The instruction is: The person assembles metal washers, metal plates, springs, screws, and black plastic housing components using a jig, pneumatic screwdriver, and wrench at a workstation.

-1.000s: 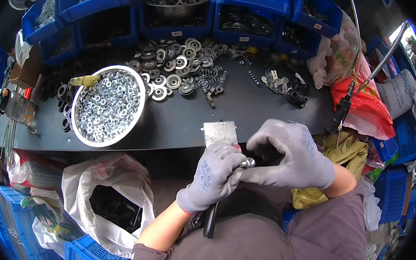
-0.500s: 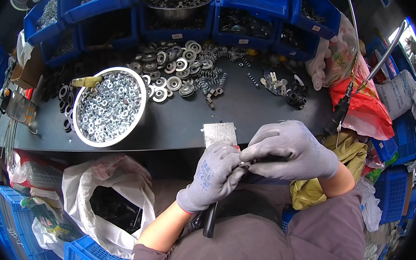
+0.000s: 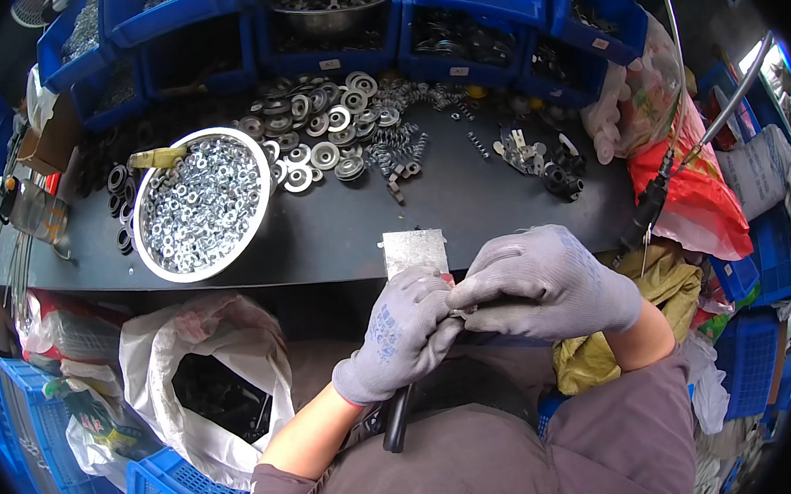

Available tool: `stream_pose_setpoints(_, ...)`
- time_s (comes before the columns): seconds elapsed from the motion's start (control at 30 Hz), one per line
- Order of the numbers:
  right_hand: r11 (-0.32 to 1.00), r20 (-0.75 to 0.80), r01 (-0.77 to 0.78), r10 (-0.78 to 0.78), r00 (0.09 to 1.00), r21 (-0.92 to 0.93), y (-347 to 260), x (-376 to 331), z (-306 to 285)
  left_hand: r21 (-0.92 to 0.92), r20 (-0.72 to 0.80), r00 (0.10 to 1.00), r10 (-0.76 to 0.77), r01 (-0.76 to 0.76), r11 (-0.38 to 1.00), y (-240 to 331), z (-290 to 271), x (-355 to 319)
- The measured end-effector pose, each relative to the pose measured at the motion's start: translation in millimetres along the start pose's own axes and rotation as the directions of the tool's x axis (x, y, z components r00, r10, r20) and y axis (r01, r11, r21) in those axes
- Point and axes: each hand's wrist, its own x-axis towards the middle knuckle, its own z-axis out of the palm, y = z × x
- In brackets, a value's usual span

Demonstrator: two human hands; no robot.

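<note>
Left hand (image 3: 401,333) in grey knit glove, clenched round a black tool handle (image 3: 395,420) that juts down toward 6 o'clock. Right hand (image 3: 544,283), gloved alike, fingers pinched on a small metal part (image 3: 459,314) held against the left fingertips. Half a second back the right fingers stretched flatter over the left; now curled tighter, both hands a touch lower: fitting seemingly under way, not done. Small grey metal plate (image 3: 414,250) on the dark counter (image 3: 468,212) edge at 12 o'clock. Round steel bowl of shiny nuts (image 3: 201,204) at 10 o'clock. White plastic bag (image 3: 202,381) at 9 o'clock.
</note>
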Motion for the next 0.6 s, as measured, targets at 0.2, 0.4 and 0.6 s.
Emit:
stream_pose_setpoints(0.2,0.999,-0.014,-0.014,0.014,1.000,-0.038,1.8,-3.1,2.3,-0.014,0.001,1.000,0.013,-0.013,1.000,1.2,-0.6,1.5)
stream_pose_setpoints(0.4,0.994,-0.006,-0.027,0.027,1.000,-0.106,-4.6,-0.5,1.6,-0.032,-0.019,1.000,0.000,-0.001,1.000,3.3,-0.6,2.6)
stream_pose_setpoints(0.6,0.993,-0.002,-0.055,0.055,0.999,-0.108,-7.2,1.4,1.9,-0.017,-0.023,0.999,0.030,-0.030,0.999,1.8,-0.1,2.8)
